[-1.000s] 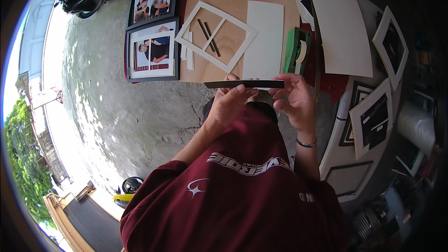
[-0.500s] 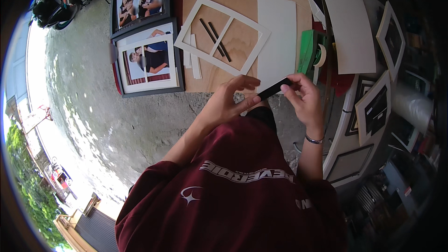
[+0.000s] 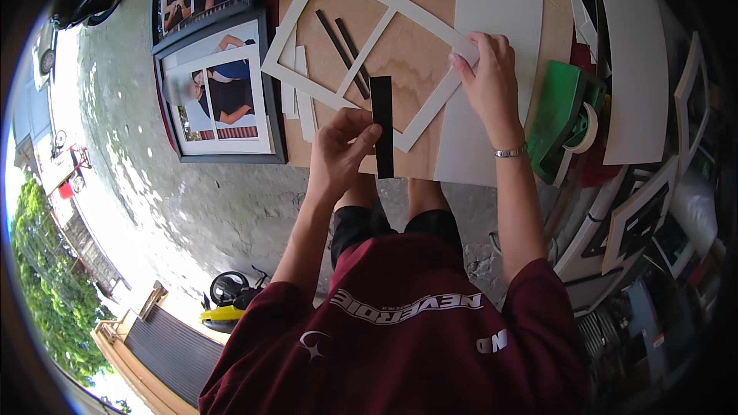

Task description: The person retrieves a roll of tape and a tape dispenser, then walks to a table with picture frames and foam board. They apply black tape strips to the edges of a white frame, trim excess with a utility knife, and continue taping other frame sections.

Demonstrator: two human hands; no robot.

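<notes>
My left hand (image 3: 344, 150) pinches a flat black strip (image 3: 384, 127) between thumb and fingers, held upright in front of the table's near edge. The strip overlaps the lower bar of a white two-window mat board (image 3: 419, 15) in this view; I cannot tell whether they touch. My right hand (image 3: 490, 81) grips the mat's right corner, thumb on top and fingers curled at the edge. Two thin black strips (image 3: 332, 42) lie inside the mat's left window on the wooden board (image 3: 427, 54). White offcuts (image 3: 305, 100) stick out under the mat's left side.
A white sheet (image 3: 500, 0) lies under my right hand. Beside it stands a green tape dispenser (image 3: 555, 111) with a pale roll (image 3: 586, 129). Two dark-framed photos (image 3: 265, 92) are at the left. Leaning frames (image 3: 624, 207) and a long white panel (image 3: 634, 54) line the right.
My right hand has let go of the black strip and moved up to the mat's corner. My left hand now holds the strip alone, turned upright. The view has shifted closer to the table.
</notes>
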